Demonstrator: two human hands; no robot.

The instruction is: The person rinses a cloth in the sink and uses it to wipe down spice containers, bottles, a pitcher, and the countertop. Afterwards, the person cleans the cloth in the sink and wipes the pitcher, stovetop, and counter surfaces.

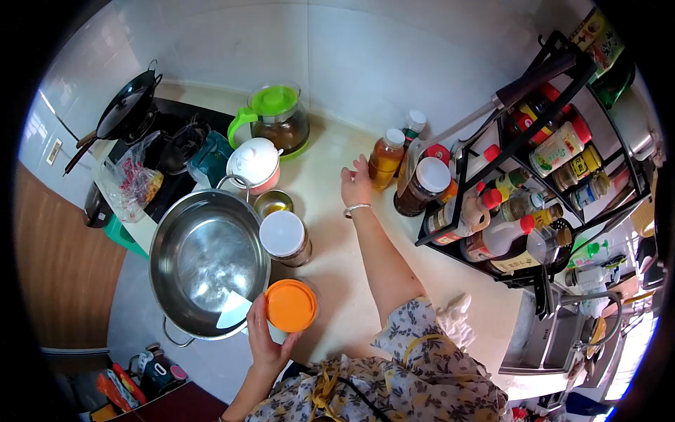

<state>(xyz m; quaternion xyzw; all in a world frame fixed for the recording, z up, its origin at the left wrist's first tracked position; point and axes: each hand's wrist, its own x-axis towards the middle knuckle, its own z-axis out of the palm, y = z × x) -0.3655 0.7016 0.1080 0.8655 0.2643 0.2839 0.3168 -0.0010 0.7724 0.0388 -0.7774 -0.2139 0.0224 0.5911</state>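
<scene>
In the head view, a good reach keeps the orange-lidded jar (292, 305), beside the steel pot (173, 243), level in the left hand (270, 344), fingers and thumb curved around it; the right hand (357, 186), wrist outstretched, is empty, fingers loosely parted just beside the amber bottle (386, 160), contact unclear

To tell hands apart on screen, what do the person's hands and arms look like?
The left hand and right hand are gloveless. The right side has a slim, pale, shiny bracelet and a loose, short, whitish fabric sleeve with grey leaf print.
</scene>
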